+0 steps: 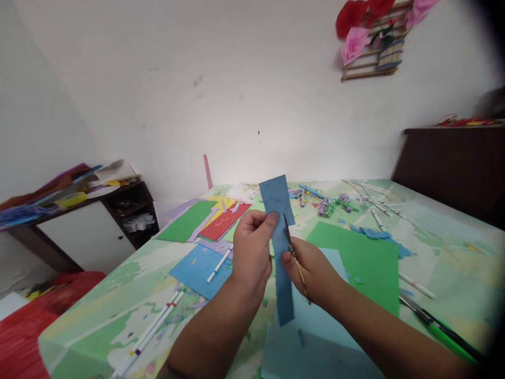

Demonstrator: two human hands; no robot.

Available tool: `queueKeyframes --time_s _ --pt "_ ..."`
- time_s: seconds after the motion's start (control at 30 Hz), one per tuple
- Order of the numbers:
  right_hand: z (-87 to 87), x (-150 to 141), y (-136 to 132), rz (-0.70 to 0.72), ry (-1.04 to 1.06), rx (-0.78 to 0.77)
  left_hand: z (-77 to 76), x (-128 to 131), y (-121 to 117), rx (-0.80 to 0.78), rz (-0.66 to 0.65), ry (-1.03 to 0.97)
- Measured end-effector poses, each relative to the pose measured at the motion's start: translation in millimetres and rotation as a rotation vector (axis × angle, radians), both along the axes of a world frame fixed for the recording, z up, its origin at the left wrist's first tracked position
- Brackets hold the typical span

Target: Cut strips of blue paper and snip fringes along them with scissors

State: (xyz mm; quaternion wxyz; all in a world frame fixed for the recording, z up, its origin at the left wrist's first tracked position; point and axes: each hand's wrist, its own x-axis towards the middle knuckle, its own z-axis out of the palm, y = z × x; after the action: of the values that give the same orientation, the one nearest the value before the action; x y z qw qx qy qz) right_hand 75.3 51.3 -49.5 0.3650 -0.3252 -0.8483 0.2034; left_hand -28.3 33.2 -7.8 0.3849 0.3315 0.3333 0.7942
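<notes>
My left hand [253, 245] pinches a long blue paper strip [283, 284] between thumb and fingers, holding it upright above the table. The strip is wider at its top and narrower below. My right hand [311, 268] is closed around a pair of small gold-handled scissors [298, 266], whose dark blades point up and lie against the strip's right edge, just below the wider part. Beneath the hands lie a light blue sheet [311, 337] and a green sheet [374, 268]. Part of the scissor handles is hidden by my right hand.
Left on the table are a blue sheet [189, 271] with a white marker [219, 265], a red sheet [224, 221] and a green sheet [187, 218]. Green-handled scissors [437, 326] lie at the right. Curled paper pieces [325, 206] sit at the back. A cabinet [89, 234] stands left.
</notes>
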Motion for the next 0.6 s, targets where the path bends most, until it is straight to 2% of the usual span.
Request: queueKeyframes --time_s 0.23,0.43,0.6 --pt "6.2 5.2 -3.9 0.004 0.006 -0.04 0.1 -0.5 -0.4 0.023 -0.031 0.055" --pt "4.5 5.4 -2.3 -0.086 -0.033 -0.026 -1.1 4.7 -3.1 0.057 0.042 0.058" --pt "2.0 2.3 5.5 -0.041 0.004 0.012 -1.4 0.4 -0.4 0.055 0.007 0.071"
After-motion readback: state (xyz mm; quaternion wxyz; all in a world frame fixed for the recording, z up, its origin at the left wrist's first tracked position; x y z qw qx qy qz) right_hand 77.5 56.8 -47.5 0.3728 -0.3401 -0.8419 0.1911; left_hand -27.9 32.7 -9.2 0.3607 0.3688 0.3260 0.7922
